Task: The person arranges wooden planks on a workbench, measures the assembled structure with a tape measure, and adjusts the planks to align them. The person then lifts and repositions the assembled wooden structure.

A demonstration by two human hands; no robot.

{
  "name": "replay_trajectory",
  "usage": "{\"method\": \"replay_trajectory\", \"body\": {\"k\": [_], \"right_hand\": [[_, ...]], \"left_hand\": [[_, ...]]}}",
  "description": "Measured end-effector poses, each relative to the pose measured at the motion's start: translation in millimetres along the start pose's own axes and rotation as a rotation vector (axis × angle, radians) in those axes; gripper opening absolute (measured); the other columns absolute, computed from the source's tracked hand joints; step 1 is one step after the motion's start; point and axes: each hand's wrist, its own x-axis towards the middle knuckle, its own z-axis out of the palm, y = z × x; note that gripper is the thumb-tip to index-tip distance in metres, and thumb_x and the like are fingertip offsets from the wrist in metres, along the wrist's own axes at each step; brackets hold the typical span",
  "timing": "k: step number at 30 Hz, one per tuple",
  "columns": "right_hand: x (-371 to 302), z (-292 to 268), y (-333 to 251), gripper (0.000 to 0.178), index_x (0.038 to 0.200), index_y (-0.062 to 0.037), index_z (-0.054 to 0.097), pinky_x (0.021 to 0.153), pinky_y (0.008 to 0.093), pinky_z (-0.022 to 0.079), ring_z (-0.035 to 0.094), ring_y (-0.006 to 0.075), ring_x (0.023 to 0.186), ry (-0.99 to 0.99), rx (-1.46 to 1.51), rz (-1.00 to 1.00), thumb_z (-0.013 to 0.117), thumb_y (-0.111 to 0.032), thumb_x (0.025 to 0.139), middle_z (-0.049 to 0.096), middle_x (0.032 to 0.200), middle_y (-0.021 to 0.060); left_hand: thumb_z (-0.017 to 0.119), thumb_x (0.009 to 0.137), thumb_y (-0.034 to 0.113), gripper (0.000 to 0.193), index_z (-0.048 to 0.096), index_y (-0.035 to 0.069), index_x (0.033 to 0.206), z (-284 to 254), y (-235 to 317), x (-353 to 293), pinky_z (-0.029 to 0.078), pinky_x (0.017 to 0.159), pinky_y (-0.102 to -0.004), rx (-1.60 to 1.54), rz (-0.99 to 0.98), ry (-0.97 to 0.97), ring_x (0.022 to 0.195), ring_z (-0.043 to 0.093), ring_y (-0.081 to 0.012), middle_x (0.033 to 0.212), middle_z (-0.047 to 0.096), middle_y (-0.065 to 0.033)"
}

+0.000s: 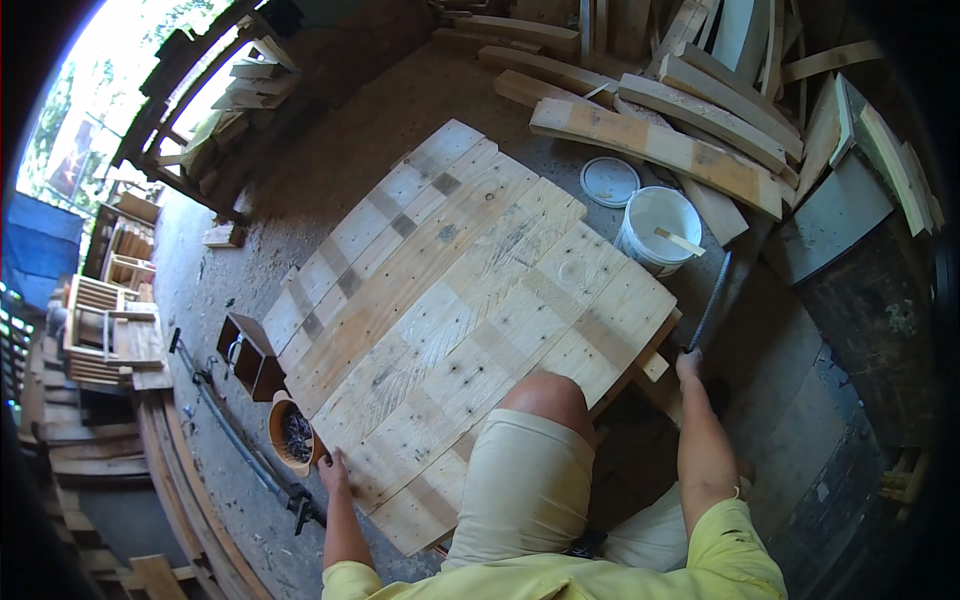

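Note:
In front of me lies a wide wooden panel (430, 330) of pale boards set side by side, with dark nail holes and darker cross bands. My left hand (335, 470) is closed on its left edge, next to an orange bowl (292, 435) of what look like nails or screws. My right hand (689, 366), off the panel's right side, is closed around the near end of a long dark ridged metal bar (717, 295). The bar points away from me, past a white bucket (660, 228). One bent knee is over the panel's near part.
A stick (678, 241) stands in the bucket; a round white lid (609, 182) lies beside it. Loose planks (650, 140) pile up at the far right. On the left floor are a wooden box (250, 358), a long bar clamp (235, 430) and stacked wooden frames (115, 335).

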Motion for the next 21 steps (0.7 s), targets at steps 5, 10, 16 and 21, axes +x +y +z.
{"method": "replay_trajectory", "body": {"k": [5, 10, 16, 21], "right_hand": [[-2, 10, 2, 0.043, 0.128, 0.0034, 0.056, 0.096, 0.047, 0.048, 0.062, 0.0416, 0.115, -0.173, -0.007, 0.063, 0.064, -0.014, 0.09, 0.064, 0.122, 0.0263], [5, -12, -13, 0.038, 0.129, 0.0017, 0.055, 0.092, 0.0407, 0.051, 0.063, 0.0329, 0.112, 0.306, 0.44, -0.095, 0.065, -0.013, 0.095, 0.062, 0.124, 0.023], [-76, -40, -179, 0.038, 0.13, -0.0018, 0.056, 0.094, 0.04, 0.05, 0.062, 0.0289, 0.113, 0.065, 0.636, -0.558, 0.066, -0.013, 0.095, 0.062, 0.123, 0.0187], [-71, 7, -239, 0.047, 0.134, -0.0025, 0.054, 0.107, 0.0456, 0.04, 0.053, 0.0341, 0.126, -0.002, -0.017, -0.996, 0.066, -0.017, 0.09, 0.057, 0.134, 0.0178]], "left_hand": [[0.055, 0.09, 0.07, 0.086, 0.062, -0.009, 0.125, -7, -16, -26, 0.044, 0.1, -0.0431, -0.152, -0.364, 0.002, 0.115, 0.061, -0.0371, 0.122, 0.065, -0.0258], [0.048, 0.089, 0.076, 0.095, 0.062, -0.012, 0.125, 1, -1, -45, 0.044, 0.101, -0.0454, -0.077, -0.447, 0.057, 0.119, 0.06, -0.04, 0.127, 0.064, -0.0268], [0.041, 0.095, 0.07, 0.085, 0.063, -0.006, 0.124, -7, -23, -73, 0.044, 0.102, -0.0476, 0.028, -0.388, 0.082, 0.12, 0.058, -0.0435, 0.124, 0.064, -0.0294], [0.035, 0.098, 0.066, 0.074, 0.057, 0.003, 0.129, 13, -15, -97, 0.044, 0.099, -0.052, 0.056, -0.262, 0.121, 0.117, 0.058, -0.0478, 0.119, 0.064, -0.0309]]}}
